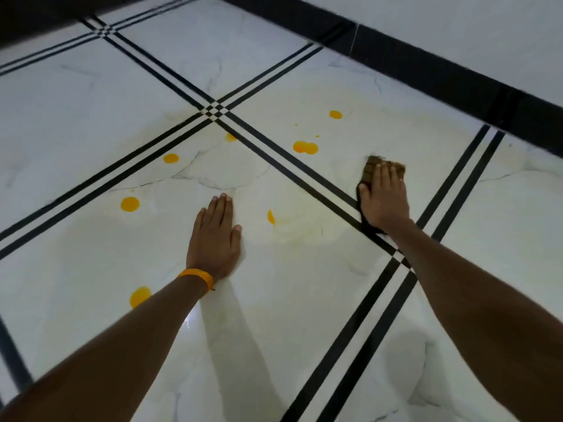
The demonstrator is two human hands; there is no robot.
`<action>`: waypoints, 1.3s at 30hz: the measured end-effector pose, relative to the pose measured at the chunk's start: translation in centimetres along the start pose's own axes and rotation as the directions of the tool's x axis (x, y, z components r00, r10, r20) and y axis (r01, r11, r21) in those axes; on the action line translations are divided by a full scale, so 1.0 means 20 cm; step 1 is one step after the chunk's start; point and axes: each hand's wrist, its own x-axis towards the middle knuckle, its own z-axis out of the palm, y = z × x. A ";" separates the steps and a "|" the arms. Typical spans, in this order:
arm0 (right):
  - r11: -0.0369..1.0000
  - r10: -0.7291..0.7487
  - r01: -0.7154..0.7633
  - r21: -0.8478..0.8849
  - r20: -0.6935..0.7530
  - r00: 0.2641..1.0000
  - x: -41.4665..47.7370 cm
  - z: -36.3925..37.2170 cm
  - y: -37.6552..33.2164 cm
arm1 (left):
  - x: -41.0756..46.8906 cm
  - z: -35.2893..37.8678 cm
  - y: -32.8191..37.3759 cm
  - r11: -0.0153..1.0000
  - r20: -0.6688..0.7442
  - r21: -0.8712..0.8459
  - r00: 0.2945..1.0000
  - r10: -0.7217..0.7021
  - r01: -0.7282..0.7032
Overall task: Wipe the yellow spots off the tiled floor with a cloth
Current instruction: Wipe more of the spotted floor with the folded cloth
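Several yellow spots lie on the white tiled floor: a double blot, one far off, one at the left, one by my left forearm, and a smeared one between my hands. My right hand presses flat on a dark brown cloth, right of the double blot. My left hand rests flat on the floor with fingers together, holding nothing. A pale yellowish smear spreads right of the smeared spot.
Black double stripes cross the floor in a grid. A black skirting board runs along the wall at the back right. An orange band circles my left wrist.
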 end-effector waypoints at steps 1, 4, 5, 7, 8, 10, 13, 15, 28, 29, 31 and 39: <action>0.997 0.071 -0.071 -0.008 -0.031 0.997 0.03 0.02 -0.05 | 0.00 0.00 0.00 1.000 -0.007 0.005 1.000 0.001 -0.001; 0.994 -0.103 0.105 0.037 -0.050 0.993 -0.10 0.05 -0.40 | 0.00 -0.01 0.01 1.000 -0.016 -0.009 1.000 0.005 -0.005; 0.970 -0.240 0.242 0.019 -0.060 0.969 -0.20 0.10 -0.50 | 0.00 -0.01 0.01 1.000 -0.019 -0.007 1.000 0.005 -0.005; 0.902 -0.431 0.431 0.013 -0.025 0.902 -0.41 0.16 -0.55 | 0.00 -0.01 0.02 1.000 -0.022 -0.020 1.000 0.001 -0.001; 0.891 -0.452 0.452 0.032 0.010 0.892 -0.45 0.14 -0.51 | 0.00 -0.03 0.02 1.000 -0.013 -0.024 1.000 -0.005 0.004; 0.944 -0.329 0.329 0.023 -0.007 0.944 -0.43 0.11 -0.37 | 0.01 -0.05 0.03 1.000 0.007 -0.004 1.000 0.008 -0.008; 1.000 -0.026 0.027 0.012 -0.092 0.995 -0.23 0.08 -0.26 | 0.14 -0.12 -0.01 0.995 0.006 0.064 0.997 0.072 -0.072; 1.000 0.000 0.001 0.018 -0.083 0.997 -0.21 0.10 -0.37 | 0.27 -0.13 -0.03 0.995 -0.047 0.049 0.995 0.092 -0.089; 0.952 0.299 -0.292 0.091 -0.074 0.951 0.64 0.04 -0.38 | 0.45 0.02 -0.05 0.995 -0.067 -0.085 0.996 0.055 -0.061; 0.972 0.232 -0.227 0.068 -0.079 0.970 0.70 0.06 -0.44 | 0.45 0.02 -0.05 0.995 -0.061 -0.083 0.997 0.056 -0.061; 1.000 0.005 -0.004 0.014 -0.039 0.999 0.75 0.07 -0.51 | 0.45 0.03 -0.05 0.994 -0.056 -0.090 0.997 0.056 -0.061; 0.960 0.279 -0.277 0.044 -0.049 0.959 1.00 -0.04 -0.14 | 0.45 0.00 -0.04 0.994 -0.052 -0.099 0.998 0.030 -0.035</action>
